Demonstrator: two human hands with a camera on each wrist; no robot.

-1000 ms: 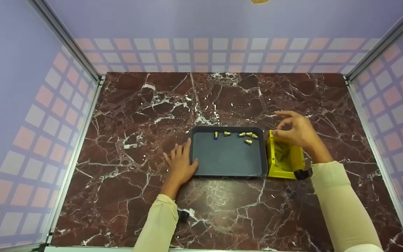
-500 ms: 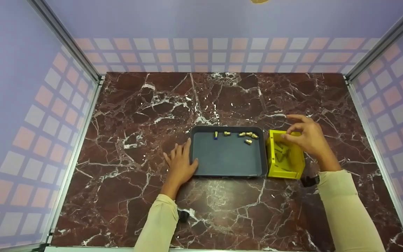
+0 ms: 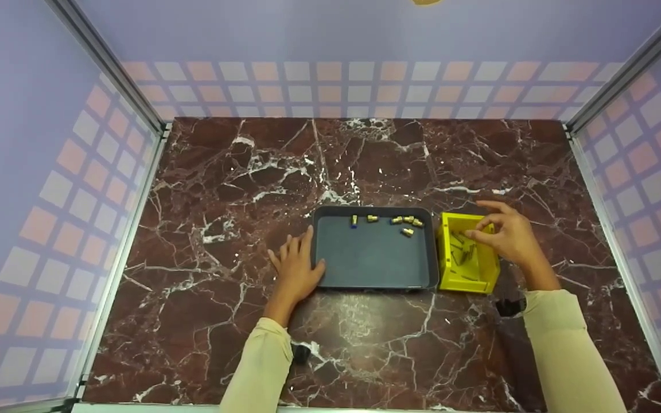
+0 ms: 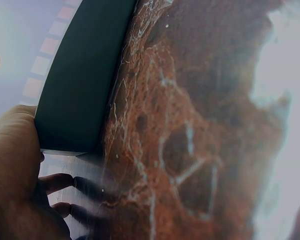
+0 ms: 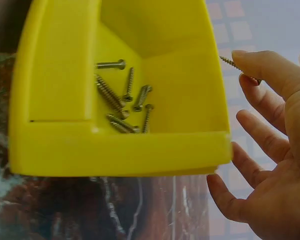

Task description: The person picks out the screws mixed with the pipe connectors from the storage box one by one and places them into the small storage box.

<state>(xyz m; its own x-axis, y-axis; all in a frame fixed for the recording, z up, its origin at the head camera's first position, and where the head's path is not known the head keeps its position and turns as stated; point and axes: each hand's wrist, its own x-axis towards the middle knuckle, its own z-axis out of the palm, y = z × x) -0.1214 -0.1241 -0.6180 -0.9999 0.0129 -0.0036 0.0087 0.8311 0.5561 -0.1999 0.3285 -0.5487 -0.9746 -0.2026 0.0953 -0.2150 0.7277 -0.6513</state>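
My right hand (image 3: 508,236) is over the right side of a yellow bin (image 3: 450,281). Between thumb and index finger it pinches a small threaded screw (image 5: 231,62), clearest in the right wrist view. Several loose screws (image 5: 110,95) lie on the bin's floor. My left hand (image 3: 295,271) rests at the left side of a dark grey tray (image 3: 373,261), fingers spread and thumb against its edge. The left wrist view has that hand (image 4: 12,175) beside the tray's dark outer wall (image 4: 85,75); part of the thumb is hidden behind it.
Several brass fittings (image 3: 408,232) lie toward the tray's back, mostly at its right. One piece with a blue end (image 3: 354,221) lies farther left. Tray and bin stand side by side on a dark red marbled tabletop (image 3: 221,189). Patterned panels (image 3: 330,86) enclose the back and sides.
My right hand has moved right and then slightly toward me, from the bin's back left corner to its right side. My left hand and the tray have stayed put.
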